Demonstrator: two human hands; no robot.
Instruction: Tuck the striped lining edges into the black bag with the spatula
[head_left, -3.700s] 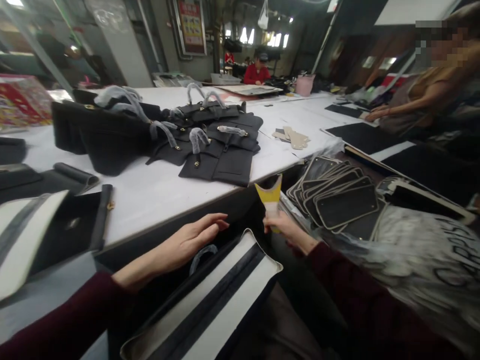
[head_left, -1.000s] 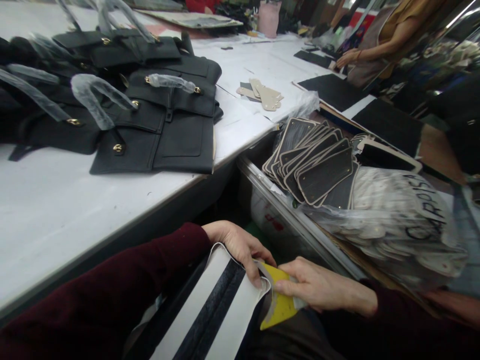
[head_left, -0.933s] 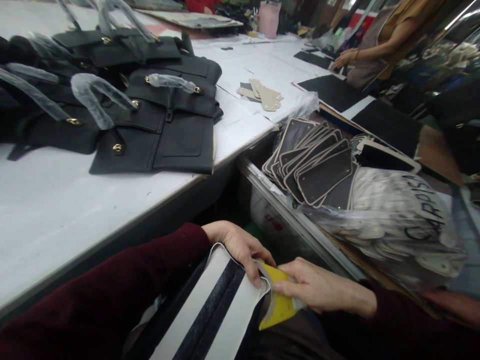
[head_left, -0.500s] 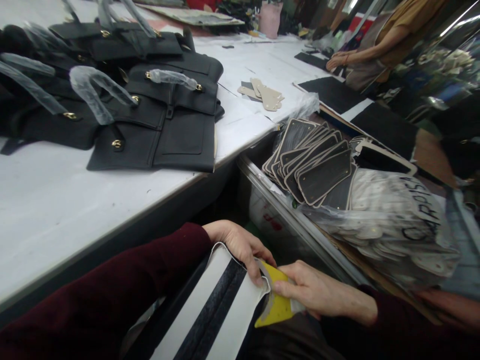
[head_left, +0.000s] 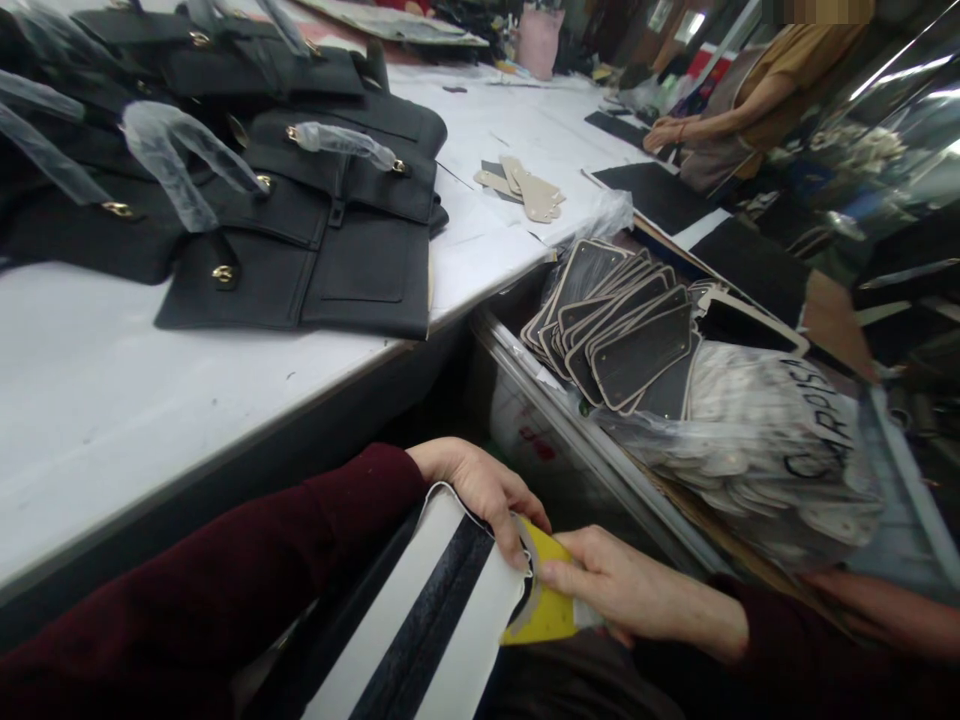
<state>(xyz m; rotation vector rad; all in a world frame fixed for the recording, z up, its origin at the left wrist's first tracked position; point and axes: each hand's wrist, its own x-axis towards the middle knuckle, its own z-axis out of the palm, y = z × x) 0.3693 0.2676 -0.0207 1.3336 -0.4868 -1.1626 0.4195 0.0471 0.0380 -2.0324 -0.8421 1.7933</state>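
Head cam: blk/white striped piece (head_left: 416, 610) sat low ctr, far end in L grip (head_left: 480, 490), near R grip (head_left: 637, 590).
L grip: clasped it, thumb on top.
R grip: held yellow tool (head_left: 551, 605) at piece's R corner.

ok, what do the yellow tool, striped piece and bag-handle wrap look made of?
Yellow tool: probably plastic or painted sheet; flat, even colour, matte.
Striped piece: pale bands likely leather-like or coated fabric, smooth and matte; dark stripe looks mottled, material unclear.
Handle wrap: almost certainly clear plastic film; translucent, wrinkled, with glossy highlights.
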